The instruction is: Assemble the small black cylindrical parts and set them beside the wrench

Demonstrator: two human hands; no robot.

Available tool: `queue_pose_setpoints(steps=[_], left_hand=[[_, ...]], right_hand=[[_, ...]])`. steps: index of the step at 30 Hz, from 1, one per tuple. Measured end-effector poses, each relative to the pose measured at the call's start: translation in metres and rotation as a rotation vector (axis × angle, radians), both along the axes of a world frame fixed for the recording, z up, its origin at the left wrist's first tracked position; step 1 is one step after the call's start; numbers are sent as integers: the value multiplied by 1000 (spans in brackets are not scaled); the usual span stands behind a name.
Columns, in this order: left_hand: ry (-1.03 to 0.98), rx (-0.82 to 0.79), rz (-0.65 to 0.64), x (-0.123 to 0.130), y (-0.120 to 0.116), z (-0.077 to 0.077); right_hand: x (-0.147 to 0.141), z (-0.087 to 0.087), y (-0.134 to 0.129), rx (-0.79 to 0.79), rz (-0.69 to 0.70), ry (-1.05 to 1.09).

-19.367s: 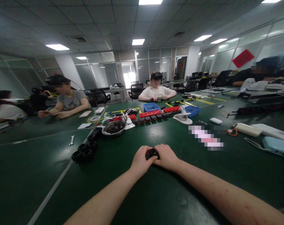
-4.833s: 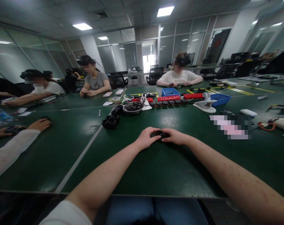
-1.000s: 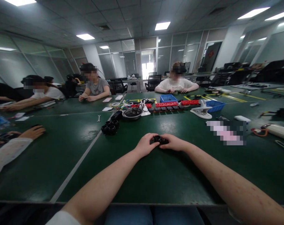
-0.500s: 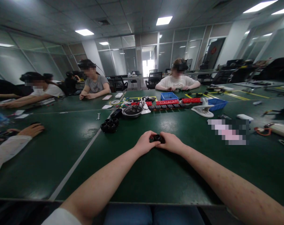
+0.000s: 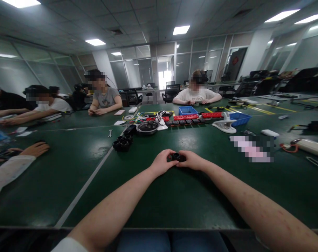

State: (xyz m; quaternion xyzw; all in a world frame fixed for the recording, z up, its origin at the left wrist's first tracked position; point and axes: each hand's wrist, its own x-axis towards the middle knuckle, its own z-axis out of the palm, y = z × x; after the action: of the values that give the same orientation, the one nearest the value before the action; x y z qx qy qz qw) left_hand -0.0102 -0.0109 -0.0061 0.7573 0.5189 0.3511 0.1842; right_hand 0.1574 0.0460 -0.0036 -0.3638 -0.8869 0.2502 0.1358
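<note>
Between my two hands, over the green table, is a small black ring-shaped part [image 5: 176,156] with a round opening on top. My left hand [image 5: 163,161] has its fingers and thumb curled around the left side of it. From the right, my right hand [image 5: 188,159] grips the same part, its thumb close to my left thumb. The fingers cover most of the part, so its exact kind cannot be told. Several similar-looking black round parts [image 5: 122,142] stand grouped on the table, ahead and to the left of my hands.
Beyond my hands lie a round black dish with a metal rim [image 5: 147,128], red strips [image 5: 185,117], a white clamp stand [image 5: 224,124] and a blue bin [image 5: 187,110]. A small wrench [image 5: 110,133] lies left. A co-worker's hand [image 5: 36,149] rests at far left; other people sit across.
Both hands keep hold of the black part, and the fingers have shifted slightly around it. The camera view has tilted a little; the things on the table stay put.
</note>
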Motion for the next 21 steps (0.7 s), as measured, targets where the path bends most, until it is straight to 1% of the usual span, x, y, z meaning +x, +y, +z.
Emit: queue_pose_setpoints(steps=[3,5,7,9,12,16,19,21], left_hand=[[-7,-1,30,1,0,0],[-3,6,36,2,-1,0],[1,15,28,2,-1,1],[2,25,9,2,0,1],[5,24,-17,2,0,2],[5,10,-32,1,1,2],[7,-1,-20,1,0,2],[10,-1,-11,1,-1,2]], right_hand=[[-5,-2,-5,162,-93,-113],[-8,-1,-9,251,-123,-177],[-9,0,-11,299,-133,-214],[-8,1,-11,307,-115,-201],[-3,2,-7,233,-17,-84],[4,2,3,-2,148,85],[6,3,6,-142,171,113],[5,4,5,-144,125,93]])
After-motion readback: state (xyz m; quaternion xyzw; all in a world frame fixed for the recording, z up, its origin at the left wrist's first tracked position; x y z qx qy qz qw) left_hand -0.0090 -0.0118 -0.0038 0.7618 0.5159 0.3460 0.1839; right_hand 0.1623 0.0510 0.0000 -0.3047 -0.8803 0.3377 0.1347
